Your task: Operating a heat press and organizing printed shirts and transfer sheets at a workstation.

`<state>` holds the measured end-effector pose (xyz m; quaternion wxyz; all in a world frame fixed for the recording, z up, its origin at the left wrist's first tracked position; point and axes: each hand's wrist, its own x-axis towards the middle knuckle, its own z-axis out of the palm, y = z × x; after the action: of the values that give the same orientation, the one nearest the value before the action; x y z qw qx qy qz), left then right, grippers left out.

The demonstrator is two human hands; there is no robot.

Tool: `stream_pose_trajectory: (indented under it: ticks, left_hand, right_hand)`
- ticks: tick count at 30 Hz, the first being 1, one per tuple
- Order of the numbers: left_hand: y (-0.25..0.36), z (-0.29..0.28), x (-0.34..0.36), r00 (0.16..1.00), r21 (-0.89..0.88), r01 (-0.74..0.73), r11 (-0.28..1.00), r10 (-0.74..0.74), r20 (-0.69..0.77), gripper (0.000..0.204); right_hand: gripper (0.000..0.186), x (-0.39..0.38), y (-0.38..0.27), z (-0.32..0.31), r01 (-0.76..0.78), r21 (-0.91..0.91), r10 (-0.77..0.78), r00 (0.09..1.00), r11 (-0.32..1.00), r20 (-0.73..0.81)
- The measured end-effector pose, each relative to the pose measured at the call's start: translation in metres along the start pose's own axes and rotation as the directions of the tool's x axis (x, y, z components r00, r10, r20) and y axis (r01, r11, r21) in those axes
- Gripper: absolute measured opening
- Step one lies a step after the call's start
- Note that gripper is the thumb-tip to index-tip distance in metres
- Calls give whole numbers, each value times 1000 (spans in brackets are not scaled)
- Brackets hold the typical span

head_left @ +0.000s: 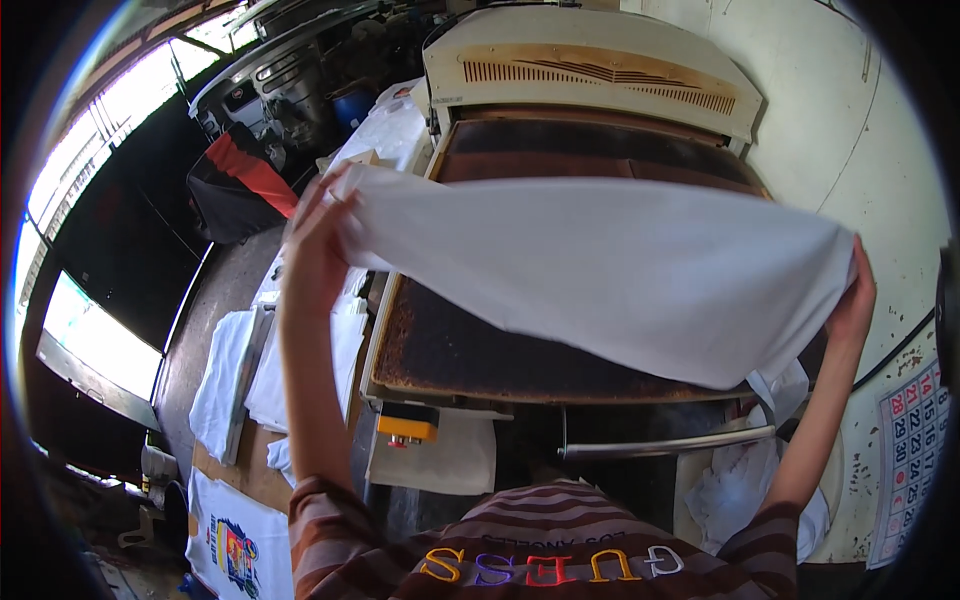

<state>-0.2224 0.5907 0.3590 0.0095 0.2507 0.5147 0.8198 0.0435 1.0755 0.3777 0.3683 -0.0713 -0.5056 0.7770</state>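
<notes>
A plain white cloth (pixel 610 265) is stretched wide in the air between my two hands, over the dark flat bed (pixel 470 345) of a large cream machine. My left hand (pixel 325 225) grips one end of the cloth, slightly blurred, at the bed's left edge. At the right, my right hand (pixel 853 295) pinches the other end near the wall. The cloth's lower edge sags toward the bed's front edge and hides much of the bed's middle. Whether the cloth touches the bed, I cannot tell.
The machine's vented cream hood (pixel 590 75) rises at the back. In front are a yellow switch box (pixel 407 422) and a metal bar (pixel 670 443). Folded white cloths (pixel 228 375) and a printed white cloth (pixel 237 540) lie at left. Crumpled white material (pixel 735 490) sits at lower right.
</notes>
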Motion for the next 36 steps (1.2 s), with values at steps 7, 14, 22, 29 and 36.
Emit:
stream_pose_trajectory:
  ticks: [7, 14, 22, 29, 36]
  left_hand:
    - [61, -2, 109, 981, 73, -190, 979, 193, -35, 40]
    - [-53, -53, 259, 979, 445, 132, 886, -188, 83, 30]
    - [-73, -15, 320, 941, -75, -328, 942, 332, 63, 51]
    - [-143, -69, 287, 988, 160, -156, 975, 156, 15, 56]
    - [-274, -121, 212, 906, 223, 378, 898, -310, -287, 52]
  right_hand:
    - [31, 98, -26, 81, 315, -132, -315, 949, 940, 22]
    - [19, 263, 59, 81, 86, -386, 43, 948, 918, 315]
    - [21, 282, 89, 109, 367, 70, -371, 886, 928, 277]
    - [11, 272, 189, 73, 182, -247, -174, 983, 952, 55]
    - [16, 249, 316, 9, -55, -539, -15, 992, 841, -125]
